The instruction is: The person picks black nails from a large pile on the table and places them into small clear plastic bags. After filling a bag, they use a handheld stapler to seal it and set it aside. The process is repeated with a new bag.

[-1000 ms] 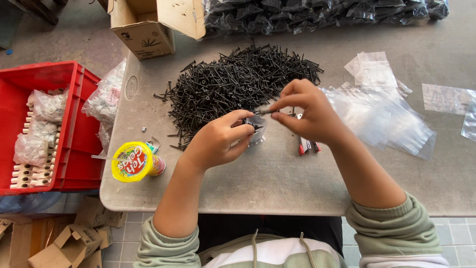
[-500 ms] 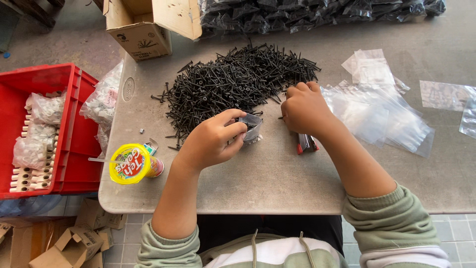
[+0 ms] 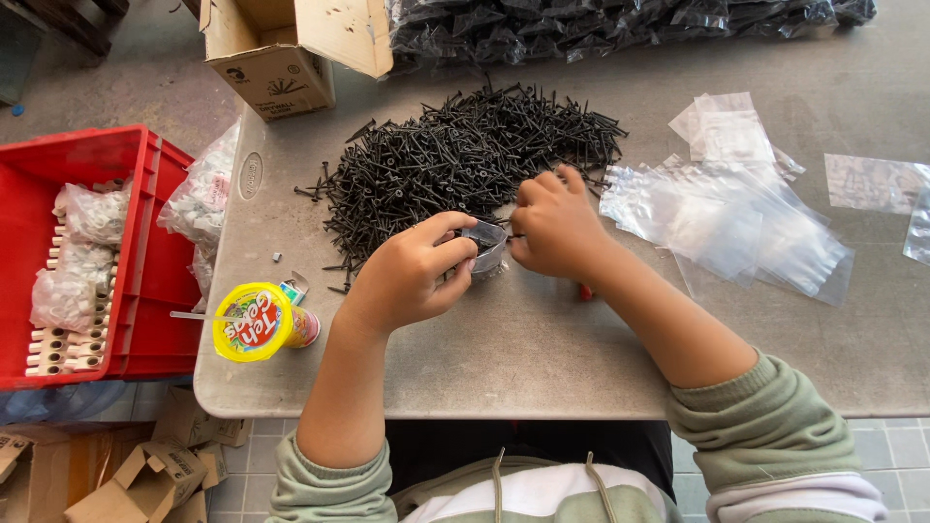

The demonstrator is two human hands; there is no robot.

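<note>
Left hand point(image 3: 412, 276) curled, thumb and fingers pinching a small clear bag point(image 3: 487, 248) at table centre, mouth held open. Right hand point(image 3: 554, 225) just beside it at 3 o'clock, fingers bunched together and bent at the bag's opening; whether they grip a screw cannot be told. Pile of black screws point(image 3: 455, 160) at 12 o'clock of the hands, touching the right knuckles. Stack of empty clear bags point(image 3: 736, 218) at 3 o'clock. Yellow-lidded cup point(image 3: 257, 322) at 9 o'clock near grey table point(image 3: 542, 358) edge. Red crate point(image 3: 145, 242) farther at 9 o'clock, cardboard box point(image 3: 281, 48) at 11 o'clock.
</note>
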